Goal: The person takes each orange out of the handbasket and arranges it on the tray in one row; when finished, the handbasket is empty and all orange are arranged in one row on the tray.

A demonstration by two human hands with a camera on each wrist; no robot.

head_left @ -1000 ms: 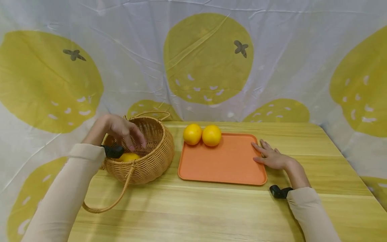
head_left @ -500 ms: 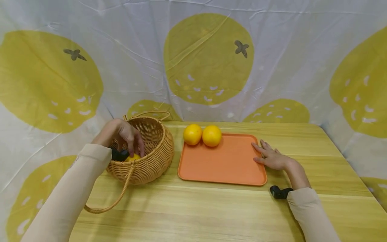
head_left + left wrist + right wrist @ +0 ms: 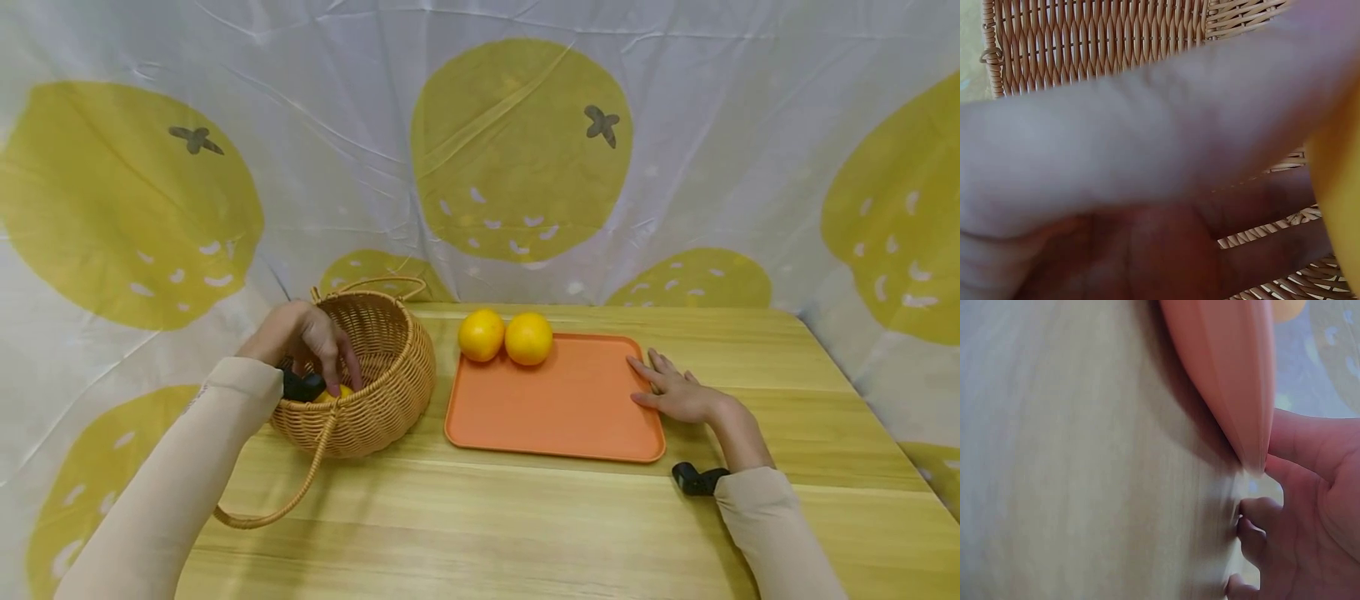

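Inside a round wicker basket (image 3: 393,408), my left hand (image 3: 317,337) holds an orange (image 3: 1340,187) between thumb and fingers. Only a bit of that fruit shows above the near rim in the head view; the left wrist view has its yellow side at the right edge. My right hand (image 3: 678,395) lies spread at the right end of an orange-coloured tray (image 3: 555,412), thumb and forefinger on its rim. The other fingertips rest on the table, as the right wrist view shows. Two more oranges, a left one (image 3: 481,335) and a right one (image 3: 528,338), sit side by side in the tray's far left corner.
One basket handle (image 3: 303,487) hangs down over the near side onto the wooden table (image 3: 480,533); the other handle (image 3: 386,283) leans at the back. A fruit-print cloth (image 3: 337,125) hangs behind the table and along its sides.
My left hand has reached lower and slightly to the right in the basket, and its fingers have taken hold of the orange there. My right hand and the tray have stayed put.
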